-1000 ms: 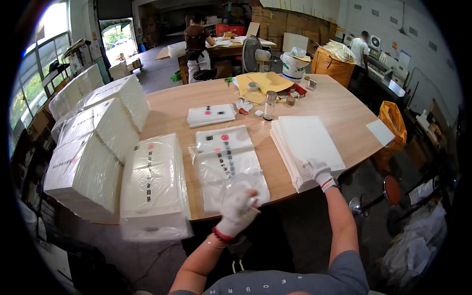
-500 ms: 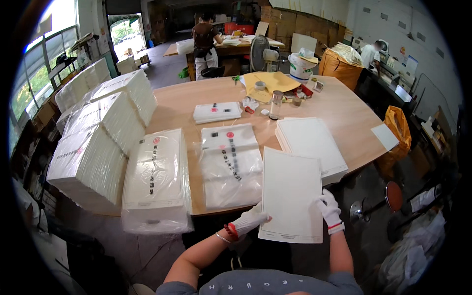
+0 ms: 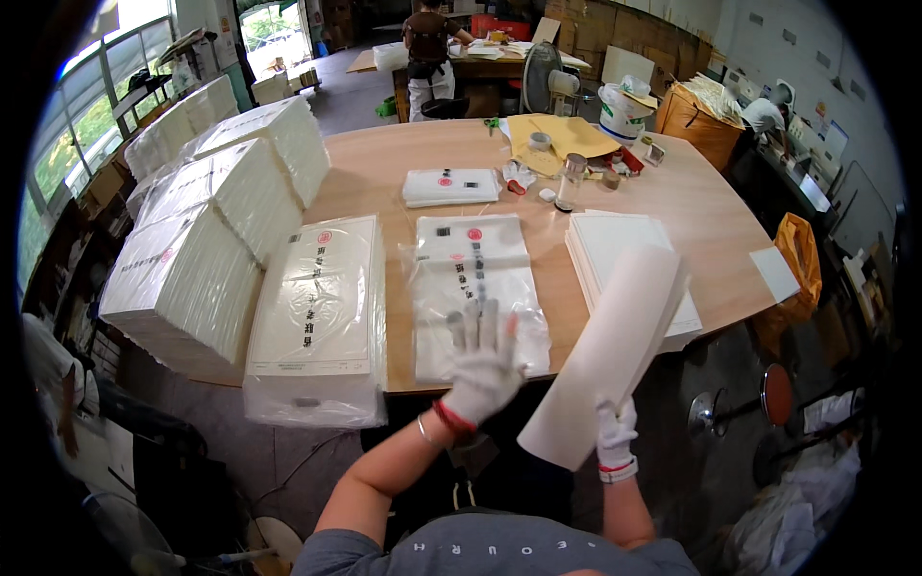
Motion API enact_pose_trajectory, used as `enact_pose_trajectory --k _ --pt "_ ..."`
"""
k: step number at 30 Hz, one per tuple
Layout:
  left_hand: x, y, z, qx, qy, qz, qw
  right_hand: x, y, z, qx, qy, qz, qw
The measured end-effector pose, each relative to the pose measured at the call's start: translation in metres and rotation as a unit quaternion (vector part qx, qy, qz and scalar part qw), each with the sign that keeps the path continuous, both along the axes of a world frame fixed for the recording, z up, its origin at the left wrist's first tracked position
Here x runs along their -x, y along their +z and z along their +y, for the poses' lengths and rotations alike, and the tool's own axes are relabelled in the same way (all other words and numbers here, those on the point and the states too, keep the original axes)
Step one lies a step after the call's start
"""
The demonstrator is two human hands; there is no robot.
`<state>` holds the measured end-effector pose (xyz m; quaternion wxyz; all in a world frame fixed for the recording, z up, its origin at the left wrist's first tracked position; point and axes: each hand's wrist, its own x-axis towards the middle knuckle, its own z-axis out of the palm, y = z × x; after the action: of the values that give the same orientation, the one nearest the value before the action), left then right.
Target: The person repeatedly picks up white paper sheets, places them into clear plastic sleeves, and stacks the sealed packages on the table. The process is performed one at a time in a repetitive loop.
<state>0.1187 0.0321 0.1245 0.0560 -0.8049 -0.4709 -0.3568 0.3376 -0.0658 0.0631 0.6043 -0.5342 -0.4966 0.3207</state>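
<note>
My right hand (image 3: 616, 434), in a white knit glove, grips a sheaf of white paper (image 3: 603, 357) by its near right edge. The sheaf is tilted and bent into a curve, its far part blurred. My left hand (image 3: 483, 372), gloved as well with some bare fingertip showing, has its fingers spread over the near part of some flat clear plastic bags (image 3: 523, 288) with dark and red print. Whether it touches them I cannot tell. Behind the sheaf lies a stack of white paper (image 3: 615, 235). Left of the bags sits a plastic-wrapped paper pack (image 3: 341, 298).
Tall wrapped paper stacks (image 3: 182, 278) fill the table's left side. Folded bags (image 3: 449, 195), a glass jar (image 3: 570, 182), tape (image 3: 540, 141) and yellow paper (image 3: 581, 134) lie farther back. A stool (image 3: 776, 392) stands right. Two people (image 3: 427, 58) work beyond; another person's arm (image 3: 67, 413) shows at left.
My left hand has let go of the sheaf and moved up over the plastic bags, fingers spreading. The sheaf, flat before, now curls and tilts in my right hand. The view has shifted slightly.
</note>
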Motion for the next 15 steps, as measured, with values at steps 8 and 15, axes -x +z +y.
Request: enact_pose_trajectory --k 8,15 --pt "0.021 -0.040 0.104 0.556 -0.245 -0.571 0.552 -0.010 0.034 -0.028 -0.012 0.020 -0.347 0.937" --pt "-0.035 -0.041 0.051 0.294 -0.307 -0.174 0.888 0.020 0.016 0.046 0.226 0.158 -0.564 0.778"
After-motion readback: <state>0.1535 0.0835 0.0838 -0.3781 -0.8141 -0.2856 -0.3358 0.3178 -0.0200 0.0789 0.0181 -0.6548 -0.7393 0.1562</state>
